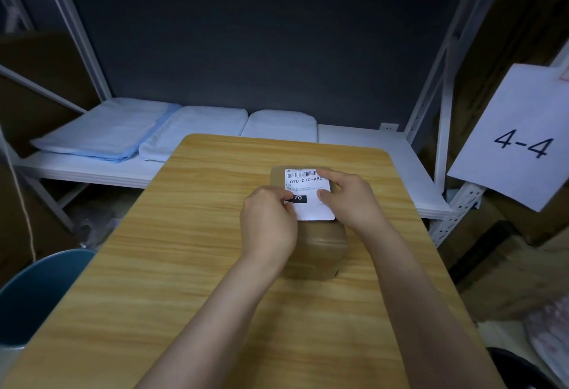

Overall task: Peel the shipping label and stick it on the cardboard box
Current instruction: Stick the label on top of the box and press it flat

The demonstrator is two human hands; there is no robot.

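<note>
A small brown cardboard box (323,247) stands on the wooden table (172,265), right of centre. A white shipping label (309,191) with a barcode and "070-070-A80" lies over the box's top face, its near edge reaching past the top. My left hand (268,222) pinches the label's left edge with thumb and fingers. My right hand (351,197) grips the label's right edge, thumb on top and fingers along the far corner. Both hands cover part of the label and the box top.
Behind the table a white metal shelf (369,154) carries folded pale blue and white cloths (123,133). A paper sign reading "4-4" (520,142) hangs at the right. A teal bin (40,293) sits at the lower left. Cardboard boxes (508,244) stand at the right.
</note>
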